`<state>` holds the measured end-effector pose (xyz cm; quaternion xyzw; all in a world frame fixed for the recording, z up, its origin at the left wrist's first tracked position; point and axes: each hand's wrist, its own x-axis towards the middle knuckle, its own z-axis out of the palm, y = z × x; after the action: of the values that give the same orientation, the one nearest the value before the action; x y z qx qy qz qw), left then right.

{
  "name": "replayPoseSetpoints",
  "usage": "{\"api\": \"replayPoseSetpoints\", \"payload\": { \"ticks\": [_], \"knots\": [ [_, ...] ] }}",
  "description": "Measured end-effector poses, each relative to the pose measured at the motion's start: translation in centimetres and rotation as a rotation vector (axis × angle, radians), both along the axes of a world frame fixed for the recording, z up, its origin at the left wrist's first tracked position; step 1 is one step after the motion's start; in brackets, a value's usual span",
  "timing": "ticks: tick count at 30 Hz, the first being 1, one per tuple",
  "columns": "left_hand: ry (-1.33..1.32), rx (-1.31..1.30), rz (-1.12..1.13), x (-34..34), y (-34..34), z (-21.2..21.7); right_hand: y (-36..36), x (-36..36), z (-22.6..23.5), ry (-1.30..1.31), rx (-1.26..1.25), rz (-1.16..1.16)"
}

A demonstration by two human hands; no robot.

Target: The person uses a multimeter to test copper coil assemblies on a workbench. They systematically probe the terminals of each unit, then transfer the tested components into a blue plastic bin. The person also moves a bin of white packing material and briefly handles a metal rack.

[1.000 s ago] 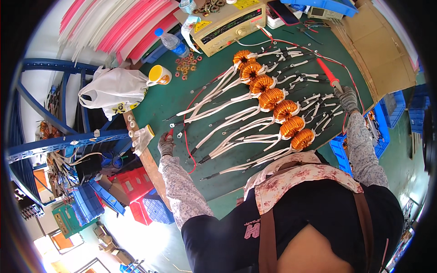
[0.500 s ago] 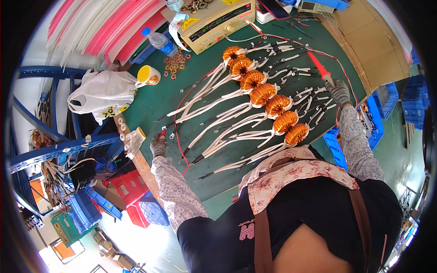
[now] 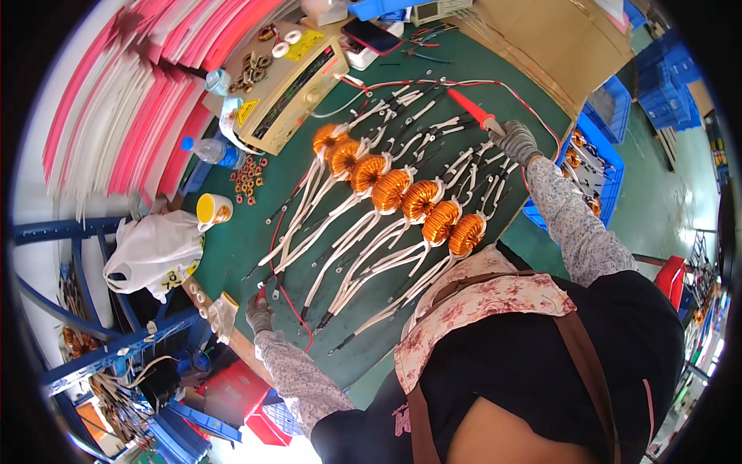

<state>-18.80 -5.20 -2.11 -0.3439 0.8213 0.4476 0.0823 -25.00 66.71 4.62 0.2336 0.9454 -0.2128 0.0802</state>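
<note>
My right hand (image 3: 516, 141), in a grey glove, is closed around the handle of a red test probe (image 3: 470, 107). The probe points up and left above the far wire ends, and whether its tip touches one I cannot tell. At the near left of the table my gloved left hand (image 3: 260, 315) is closed on a small red test lead end (image 3: 262, 292), beside terminal-tipped wires. Between both hands lies a diagonal row of several copper-wound toroidal coils (image 3: 392, 190). White-sleeved leads (image 3: 340, 259) spread from both sides of the coils, and a thin red wire (image 3: 292, 309) loops near my left hand.
A bench meter (image 3: 297, 100) stands at the back left, near a water bottle (image 3: 212, 151), small rings (image 3: 247, 182) and a yellow-topped mug (image 3: 214, 209). A white plastic bag (image 3: 154, 251) hangs over the left edge. Blue bins (image 3: 610, 166) stand right of the green table (image 3: 371, 352).
The view has turned, so the table and coils appear shifted left and tilted. Both hands keep about the same places over the work, still gripping the red probe and test lead end.
</note>
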Motion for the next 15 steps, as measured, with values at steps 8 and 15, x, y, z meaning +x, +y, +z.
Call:
{"api": "replayPoseSetpoints", "payload": {
  "ticks": [8,15],
  "knots": [
    [0.348,-0.307,-0.273,4.1,-11.6,3.0,2.7,5.6,0.8,0.048,-0.388,-0.271],
    [0.458,-0.439,0.127,5.3,-8.0,9.7,4.2,11.4,-2.0,0.215,-0.381,-0.292]
  ]
}}
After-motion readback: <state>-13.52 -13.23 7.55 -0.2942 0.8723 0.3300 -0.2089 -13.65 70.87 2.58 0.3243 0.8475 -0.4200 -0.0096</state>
